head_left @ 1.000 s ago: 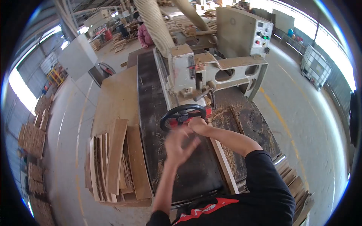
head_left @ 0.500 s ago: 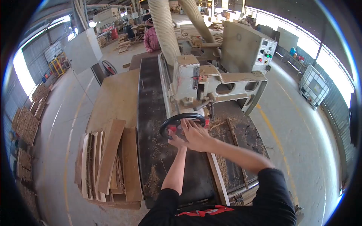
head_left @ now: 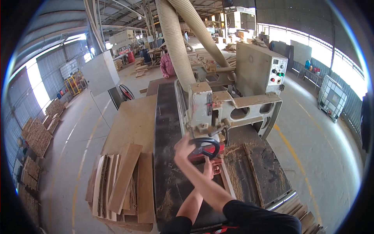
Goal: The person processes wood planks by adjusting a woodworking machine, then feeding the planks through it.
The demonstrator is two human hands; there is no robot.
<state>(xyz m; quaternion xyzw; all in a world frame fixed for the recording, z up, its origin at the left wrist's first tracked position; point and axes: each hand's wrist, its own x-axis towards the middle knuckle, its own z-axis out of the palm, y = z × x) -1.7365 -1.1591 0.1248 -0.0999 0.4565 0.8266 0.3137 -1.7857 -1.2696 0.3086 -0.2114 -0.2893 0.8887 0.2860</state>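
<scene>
A black handwheel with red parts behind it is mounted on the front of the machine. My left hand is at the wheel's lower edge, thumb up by the rim and fingers apart, pointing right. At the wheel's left side is my right hand, blurred, its grip unclear. My right forearm crosses over my left one. Beneath the hands, a long wooden strip lies on the dark machine bed, with sawdust around.
Boards are stacked on a side table at left. A control box and ribbed hoses rise behind the wheel. Beyond the bed stands a person in a pink top. A caged tank is at right.
The view has tilted up and shifted left. My right hand has moved from the wheel's top to its left side, and my left hand from its lower left to its bottom, so the forearms cross.
</scene>
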